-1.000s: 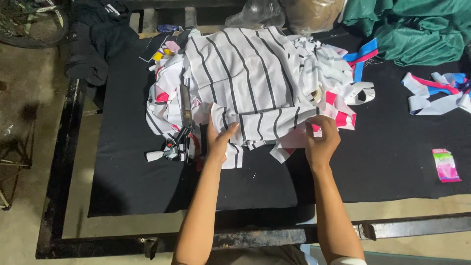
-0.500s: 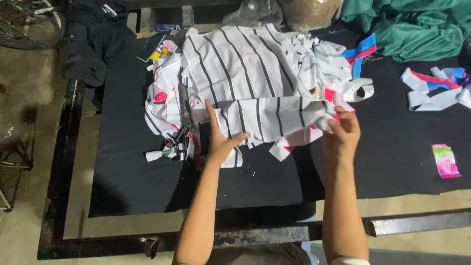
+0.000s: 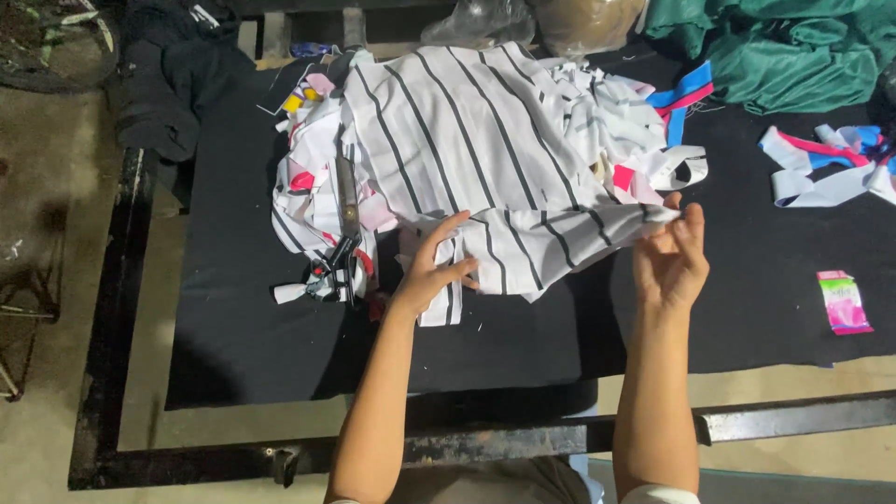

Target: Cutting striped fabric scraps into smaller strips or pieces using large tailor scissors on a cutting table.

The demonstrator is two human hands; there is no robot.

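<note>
A person is standing at a worktable covered in black cloth (image 3: 243, 355), working a piece of white fabric with thin dark stripes (image 3: 467, 149). Compared with a moment ago, the hands have drawn further apart: the right one has moved out to the right, pulling the lower fold of the striped fabric into a longer, tauter band, while the left has stayed near the fold's left end. At the far left, a dark garment (image 3: 159, 84) is lying bunched over the table's corner. Next, a heap of white, pink and yellow offcuts (image 3: 308, 177) is sitting under the striped fabric's left edge, with a pair of scissors (image 3: 347, 233) lying on it, blades pointing away from the person and handles near the left hand. The left hand (image 3: 434, 271) is pressing down on the fold with fingers spread flat, not gripping. The right hand (image 3: 670, 261) is pinching the fold's right tip between thumb and fingertips, palm turned up. Beyond it, white scraps with a blue and pink strip (image 3: 686, 93) are piling against the fabric. Further right, a loose tangle of white, pink and blue strips (image 3: 821, 168) is lying on the cloth, a small pink packet (image 3: 843, 301) nearer the front edge, and green fabric (image 3: 793, 47) heaped at the back corner.
</note>
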